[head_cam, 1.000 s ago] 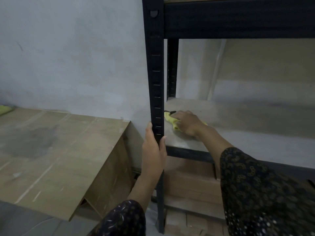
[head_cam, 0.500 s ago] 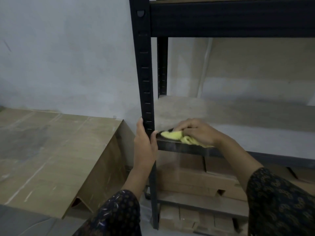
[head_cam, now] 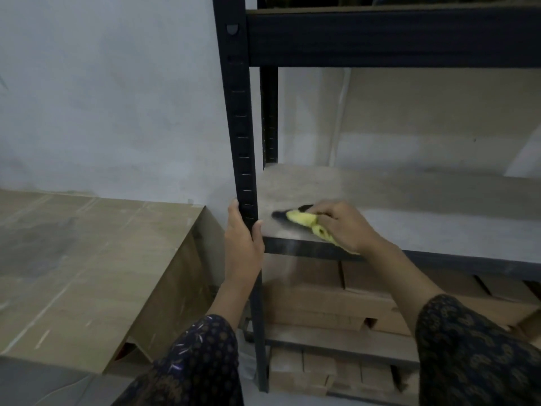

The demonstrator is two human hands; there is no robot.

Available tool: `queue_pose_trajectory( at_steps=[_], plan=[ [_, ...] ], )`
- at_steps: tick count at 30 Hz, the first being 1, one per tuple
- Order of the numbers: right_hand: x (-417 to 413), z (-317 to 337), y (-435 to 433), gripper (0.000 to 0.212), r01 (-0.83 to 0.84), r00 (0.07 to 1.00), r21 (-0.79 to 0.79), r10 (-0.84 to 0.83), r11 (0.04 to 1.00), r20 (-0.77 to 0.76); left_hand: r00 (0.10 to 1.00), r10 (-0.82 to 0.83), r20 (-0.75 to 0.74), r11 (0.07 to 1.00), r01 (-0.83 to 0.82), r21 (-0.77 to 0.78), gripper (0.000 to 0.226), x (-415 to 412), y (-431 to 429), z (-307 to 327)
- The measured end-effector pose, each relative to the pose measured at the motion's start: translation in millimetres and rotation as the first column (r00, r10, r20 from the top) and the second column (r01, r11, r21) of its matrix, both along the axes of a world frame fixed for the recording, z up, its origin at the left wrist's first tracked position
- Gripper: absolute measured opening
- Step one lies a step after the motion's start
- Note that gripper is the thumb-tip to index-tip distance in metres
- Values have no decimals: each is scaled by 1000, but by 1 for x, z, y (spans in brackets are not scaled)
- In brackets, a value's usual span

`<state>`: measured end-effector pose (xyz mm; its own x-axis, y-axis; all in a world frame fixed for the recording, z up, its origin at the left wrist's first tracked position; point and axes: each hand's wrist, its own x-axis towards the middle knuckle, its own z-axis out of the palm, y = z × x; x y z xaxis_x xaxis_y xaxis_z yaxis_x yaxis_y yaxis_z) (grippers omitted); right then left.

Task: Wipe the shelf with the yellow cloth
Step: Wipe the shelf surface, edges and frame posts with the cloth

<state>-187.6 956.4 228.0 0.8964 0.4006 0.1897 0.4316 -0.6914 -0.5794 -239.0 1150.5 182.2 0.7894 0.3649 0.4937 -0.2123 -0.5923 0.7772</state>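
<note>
Right hand (head_cam: 348, 227) clutches crumpled yellow cloth (head_cam: 307, 222), pressing it onto the grey board shelf (head_cam: 409, 224) near its front-left corner; left hand (head_cam: 243, 247) grips the black metal upright (head_cam: 240, 127) for bracing.

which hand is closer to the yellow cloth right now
Right. The right hand presses on the yellow cloth on the shelf; the left hand grips the black upright post beside it.

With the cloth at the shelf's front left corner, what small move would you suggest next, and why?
Probably sweep the right hand and cloth rightward along the shelf. The cloth sits near the post that the left hand grips, and the long stretch rightward lies beyond it.
</note>
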Motion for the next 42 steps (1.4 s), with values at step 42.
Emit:
queue_pose_trajectory(
  at_steps=[42],
  plan=[
    [-40, -6, 30, 34, 63, 997, -186, -55, 980, 50, 999, -25, 43, 1000, 25, -18, 49, -3, 0, -1]
  ],
)
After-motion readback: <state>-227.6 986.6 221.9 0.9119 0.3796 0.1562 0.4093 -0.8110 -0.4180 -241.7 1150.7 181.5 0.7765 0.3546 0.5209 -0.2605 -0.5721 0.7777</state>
